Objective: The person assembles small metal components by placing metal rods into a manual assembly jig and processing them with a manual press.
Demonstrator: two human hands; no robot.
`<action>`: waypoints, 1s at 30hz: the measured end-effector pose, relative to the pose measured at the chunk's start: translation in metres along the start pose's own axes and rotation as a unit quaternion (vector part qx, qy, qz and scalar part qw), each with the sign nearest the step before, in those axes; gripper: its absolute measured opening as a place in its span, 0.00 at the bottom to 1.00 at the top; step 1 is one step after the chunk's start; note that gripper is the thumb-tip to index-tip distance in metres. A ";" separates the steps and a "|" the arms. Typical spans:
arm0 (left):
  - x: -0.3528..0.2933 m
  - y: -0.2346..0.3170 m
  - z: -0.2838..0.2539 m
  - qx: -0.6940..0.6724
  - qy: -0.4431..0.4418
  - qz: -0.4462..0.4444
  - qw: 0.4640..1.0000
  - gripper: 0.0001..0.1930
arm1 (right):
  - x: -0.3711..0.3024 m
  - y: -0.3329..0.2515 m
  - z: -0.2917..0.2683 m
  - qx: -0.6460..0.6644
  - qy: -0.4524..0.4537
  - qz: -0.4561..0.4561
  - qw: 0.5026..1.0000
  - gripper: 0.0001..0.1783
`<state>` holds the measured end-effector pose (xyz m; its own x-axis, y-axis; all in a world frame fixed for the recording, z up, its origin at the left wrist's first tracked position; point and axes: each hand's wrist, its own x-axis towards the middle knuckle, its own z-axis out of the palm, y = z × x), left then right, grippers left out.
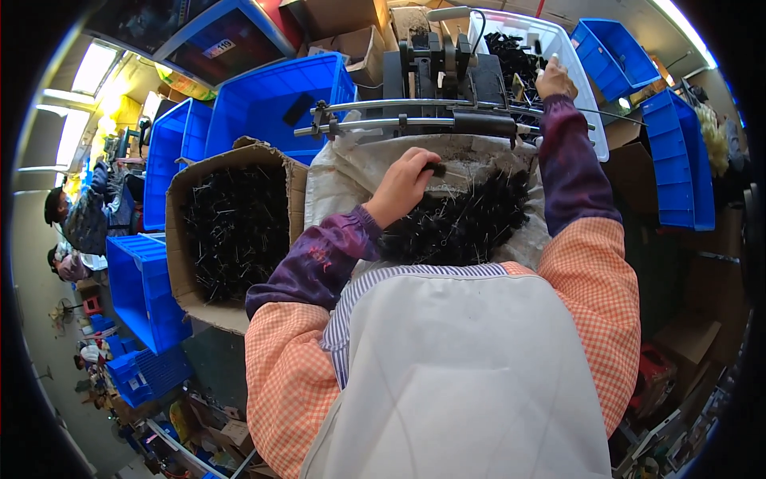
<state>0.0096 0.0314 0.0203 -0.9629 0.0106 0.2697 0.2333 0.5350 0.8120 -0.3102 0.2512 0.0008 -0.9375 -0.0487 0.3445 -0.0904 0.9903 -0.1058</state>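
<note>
My left hand (401, 185) is over the cloth-lined work surface in front of me, its fingers closed round a small black brush-like piece (435, 169). Just below it lies a heap of black pieces with thin metal pins (463, 219), spread on the pale cloth (323, 188). My right hand (556, 82) reaches past the machine to a white plastic bin (586, 88) that holds more small black pieces (511, 60). Its fingers are bent together at the bin, and what they grip is too small to make out.
Ahead stands a dark machine (439, 76) with horizontal metal rods (383, 105) crossing before me. A cardboard box (299, 191) full of black pinned pieces is at my left, beside a large blue crate (255, 100). More blue crates (678, 160) stand right. People (80, 211) are at far left.
</note>
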 end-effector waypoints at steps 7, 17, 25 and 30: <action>0.033 0.009 0.012 -0.042 0.098 0.033 0.994 0.09 | -0.134 -0.070 -0.082 0.480 -0.436 -0.367 0.666 0.18; -0.071 -0.071 -0.007 0.244 -0.281 -0.243 0.896 0.20 | -0.046 -0.072 0.040 0.100 -0.013 -0.263 0.959 0.09; -0.080 -0.075 -0.007 0.117 -0.237 -0.231 0.936 0.12 | -0.043 -0.074 0.047 0.110 -0.039 -0.248 0.962 0.11; -0.082 -0.084 -0.006 0.158 -0.237 -0.181 0.941 0.10 | -0.043 -0.076 0.048 0.117 -0.040 -0.256 0.959 0.12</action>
<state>0.0696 -0.0193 -0.0669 -0.9416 0.1146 -0.3167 -0.1019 0.7993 0.5922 -0.2794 0.1713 -0.0509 -0.7725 -0.5397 0.3347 -0.6093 0.7784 -0.1513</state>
